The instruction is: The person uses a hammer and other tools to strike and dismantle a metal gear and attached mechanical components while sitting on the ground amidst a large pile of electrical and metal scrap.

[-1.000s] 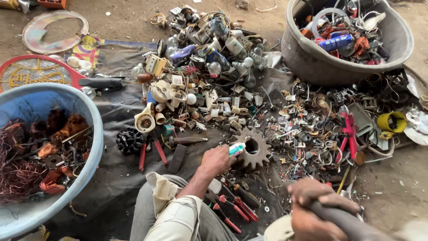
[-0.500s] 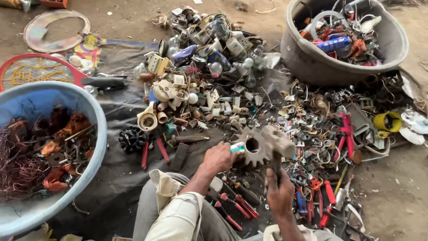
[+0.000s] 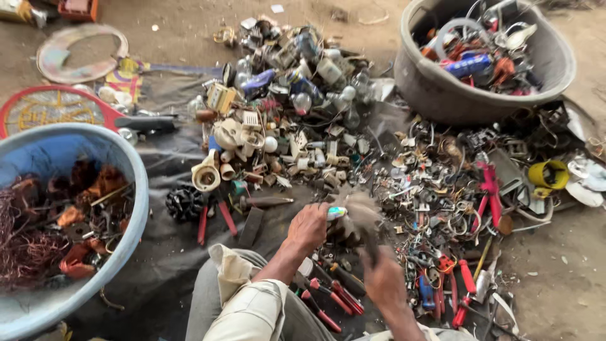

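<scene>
An outdoor scrap-sorting yard: bare dirt ground (image 3: 568, 278), a heap of mixed scrap parts (image 3: 303, 107) at centre, tubs (image 3: 435, 88) of salvaged metal

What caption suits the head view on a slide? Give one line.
Left hand holds a small white-and-teal piece against a toothed metal gear; right hand swings a blurred tool amid scrap.

Scrap pile (image 3: 303, 126) lies between left basin (image 3: 129, 164) and right tub (image 3: 442, 95).

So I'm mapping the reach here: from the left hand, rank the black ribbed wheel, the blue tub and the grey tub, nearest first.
From the left hand:
1. Black ribbed wheel, just to its left.
2. Blue tub, far left.
3. Grey tub, upper right.
</scene>
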